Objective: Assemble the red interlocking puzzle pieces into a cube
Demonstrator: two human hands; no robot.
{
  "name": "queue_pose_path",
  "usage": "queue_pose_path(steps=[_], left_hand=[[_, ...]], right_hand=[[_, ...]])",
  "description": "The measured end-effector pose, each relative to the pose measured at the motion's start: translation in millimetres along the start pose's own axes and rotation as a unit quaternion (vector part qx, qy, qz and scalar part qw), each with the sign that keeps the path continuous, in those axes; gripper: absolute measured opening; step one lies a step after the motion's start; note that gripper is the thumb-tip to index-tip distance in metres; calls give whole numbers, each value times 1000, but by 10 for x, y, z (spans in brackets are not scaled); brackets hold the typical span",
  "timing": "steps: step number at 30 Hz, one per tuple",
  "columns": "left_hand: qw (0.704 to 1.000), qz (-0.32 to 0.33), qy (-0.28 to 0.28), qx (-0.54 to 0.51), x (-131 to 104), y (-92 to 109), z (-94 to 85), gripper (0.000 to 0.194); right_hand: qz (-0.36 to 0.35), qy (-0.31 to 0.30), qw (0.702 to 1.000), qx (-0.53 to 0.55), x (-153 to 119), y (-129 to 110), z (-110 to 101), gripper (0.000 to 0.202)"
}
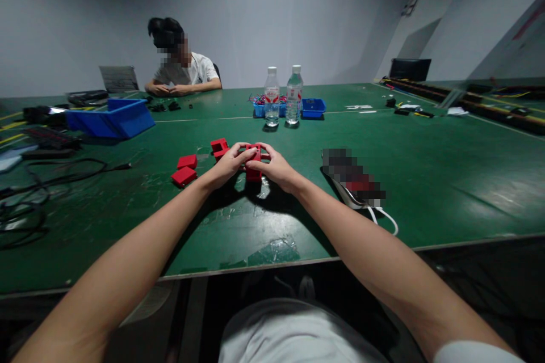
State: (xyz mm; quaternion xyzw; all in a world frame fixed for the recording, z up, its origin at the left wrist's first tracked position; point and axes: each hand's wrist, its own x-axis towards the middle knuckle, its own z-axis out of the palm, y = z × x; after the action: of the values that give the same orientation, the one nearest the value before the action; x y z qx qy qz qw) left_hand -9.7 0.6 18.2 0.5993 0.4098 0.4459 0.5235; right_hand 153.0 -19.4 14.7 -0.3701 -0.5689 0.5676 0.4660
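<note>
Both hands meet at a red block-shaped part [254, 173] on the green table, in the middle of the head view. My left hand [230, 164] grips it from the left, its thumb across the top. From the right, my right hand [275, 167] closes on the same part, thumb on the near face. Fingers cover much of its sides. Just beyond my left hand sits a red part with an opening [219, 146]. Farther left lie two red blocks, one [187, 161] behind the other [184, 176].
Two water bottles [271, 99] stand ahead, by small blue bins [314, 108]. A larger blue bin [113, 119] is at left, near black cables [85, 167]. A phone-like device [351, 181] with a white cable lies right. Across the table sits a person [187, 71].
</note>
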Motion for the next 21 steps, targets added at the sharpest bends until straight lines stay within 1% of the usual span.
queue_pose_path(steps=[5, 8, 12, 17, 21], left_hand=[[994, -35, 31, -95, -17, 55, 32, 62], [989, -51, 34, -136, -43, 113, 46, 62], [988, -61, 30, -139, -65, 156, 36, 62], [989, -66, 26, -131, -49, 142, -2, 63], [990, -63, 36, -120, -41, 146, 5, 63]], right_hand=[[-16, -15, 1000, 1, -8, -7, -11, 64], [-26, -30, 999, 0, -22, -24, -15, 56], [-25, -42, 999, 5, -31, -37, -14, 55], [-9, -31, 999, 15, -18, -29, -5, 65], [-12, -29, 999, 14, -11, -20, 3, 60]])
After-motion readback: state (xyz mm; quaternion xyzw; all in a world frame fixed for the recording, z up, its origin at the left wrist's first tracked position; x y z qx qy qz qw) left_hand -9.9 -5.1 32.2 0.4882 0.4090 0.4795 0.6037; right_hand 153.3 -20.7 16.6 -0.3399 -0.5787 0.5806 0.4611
